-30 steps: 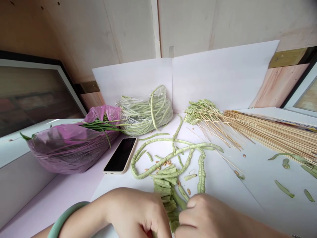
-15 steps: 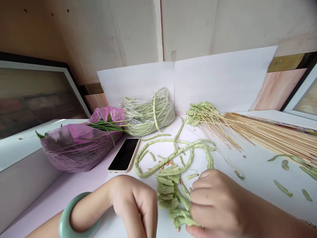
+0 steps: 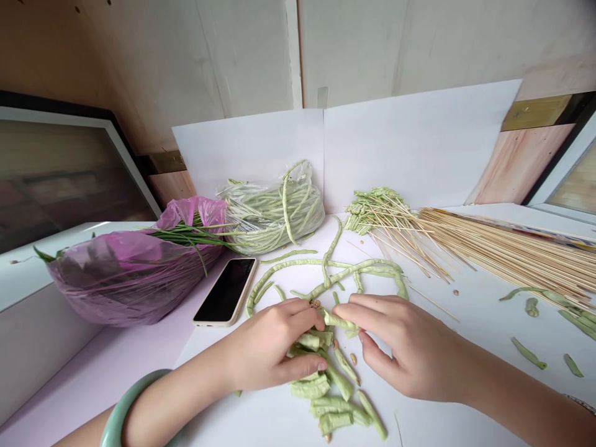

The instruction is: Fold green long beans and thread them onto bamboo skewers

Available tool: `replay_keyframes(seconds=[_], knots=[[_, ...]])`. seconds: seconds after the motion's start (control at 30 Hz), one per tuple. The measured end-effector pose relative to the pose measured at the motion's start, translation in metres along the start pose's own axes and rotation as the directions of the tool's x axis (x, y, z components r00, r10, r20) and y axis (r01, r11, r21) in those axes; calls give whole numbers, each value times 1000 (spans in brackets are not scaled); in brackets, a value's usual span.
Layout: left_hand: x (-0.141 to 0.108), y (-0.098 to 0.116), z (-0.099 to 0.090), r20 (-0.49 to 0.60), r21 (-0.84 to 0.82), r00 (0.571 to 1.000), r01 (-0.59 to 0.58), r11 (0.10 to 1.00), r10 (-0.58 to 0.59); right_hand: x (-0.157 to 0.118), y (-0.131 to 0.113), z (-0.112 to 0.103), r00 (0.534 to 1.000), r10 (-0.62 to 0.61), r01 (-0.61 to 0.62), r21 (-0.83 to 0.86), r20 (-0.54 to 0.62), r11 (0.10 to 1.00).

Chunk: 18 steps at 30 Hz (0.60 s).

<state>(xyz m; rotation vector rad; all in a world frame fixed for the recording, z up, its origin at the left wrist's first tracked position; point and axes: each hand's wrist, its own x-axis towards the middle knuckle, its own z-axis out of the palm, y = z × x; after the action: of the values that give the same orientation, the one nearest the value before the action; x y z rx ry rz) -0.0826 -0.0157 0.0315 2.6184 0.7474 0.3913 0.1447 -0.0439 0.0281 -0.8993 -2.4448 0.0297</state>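
From where I sit at the feed, the left hand (image 3: 267, 344) is palm down over a heap of cut bean pieces (image 3: 311, 389), its thumb and fingers spread well apart, with some of the pieces showing in the gap. The right hand (image 3: 405, 344) is loosely curled opposite, fingertips at a short bean piece (image 3: 342, 322) that lies between the two hands, at the far end of the heap; I can't tell whether it is pinched or only touched. I see a green bangle (image 3: 121, 403) on the left forearm.

Just beyond the hands, a long bean (image 3: 288, 264) loops across the white tabletop (image 3: 437, 416), and a few brown seeds (image 3: 353, 359) lie beside the heap. Left of the loop I have a dark-screened phone (image 3: 226, 290), then a purple bag (image 3: 135, 282) with green stalks sticking out. Behind the phone sits a clear bag (image 3: 265, 214) full of long beans. Back right, a pile of skewered beans (image 3: 375, 208) stands near a wide bundle of wooden skewers (image 3: 512, 248), with bean scraps (image 3: 528, 353) lying nearer me.
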Motion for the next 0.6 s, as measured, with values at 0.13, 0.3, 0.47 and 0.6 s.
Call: replay_keyframes(seconds=[0.13, 0.3, 0.47, 0.6], knots=[[0, 0, 1, -59, 7, 998, 25, 1000, -24, 2, -2, 1, 998, 48, -54, 147, 39, 988], [0, -2, 3, -241, -104, 964, 86, 991, -109, 4, -6, 11, 986, 149, -163, 264, 70, 951], [-3, 4, 4, -221, -43, 975, 0, 999, -10, 3, -13, 24, 964, 249, -263, 463, 91, 847], [-5, 5, 5, -144, 49, 981, -122, 991, 128, 3, -17, 26, 959, 279, -274, 426, 53, 862]])
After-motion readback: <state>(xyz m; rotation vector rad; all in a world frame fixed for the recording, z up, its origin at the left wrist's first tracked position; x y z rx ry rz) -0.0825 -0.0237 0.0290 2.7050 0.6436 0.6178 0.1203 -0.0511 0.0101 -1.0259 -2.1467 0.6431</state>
